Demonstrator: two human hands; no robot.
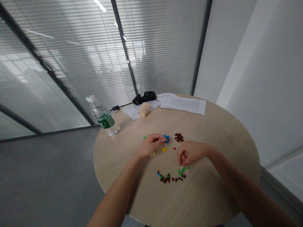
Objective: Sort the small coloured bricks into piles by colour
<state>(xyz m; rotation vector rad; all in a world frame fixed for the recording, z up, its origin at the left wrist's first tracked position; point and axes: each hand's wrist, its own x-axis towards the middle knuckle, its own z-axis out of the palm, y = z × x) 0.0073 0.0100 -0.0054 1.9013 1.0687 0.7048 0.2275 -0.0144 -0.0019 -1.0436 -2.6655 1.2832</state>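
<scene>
My left hand (151, 145) reaches in with its fingers closed together, the tips touching a small pile of blue toy bricks (167, 138). Whether a brick is between those fingertips is hidden. On the right, my right hand (190, 152) is curled with thumb and fingers in a pinch, just above green bricks (182, 171). What it holds, if anything, I cannot make out. Below lie joined brown and green bricks (165, 178) and loose brown bricks (175, 179). Between the hands are yellow bricks (164, 149) and a red brick (174, 148).
A pile of brown bricks (179, 137) lies beyond my right hand, cream bricks (152, 154) beside my left wrist. On the round table (224, 132) stand a water bottle (103, 116), a tipped paper cup (144, 109), printed sheets (184, 104) and a black bundle (145, 97).
</scene>
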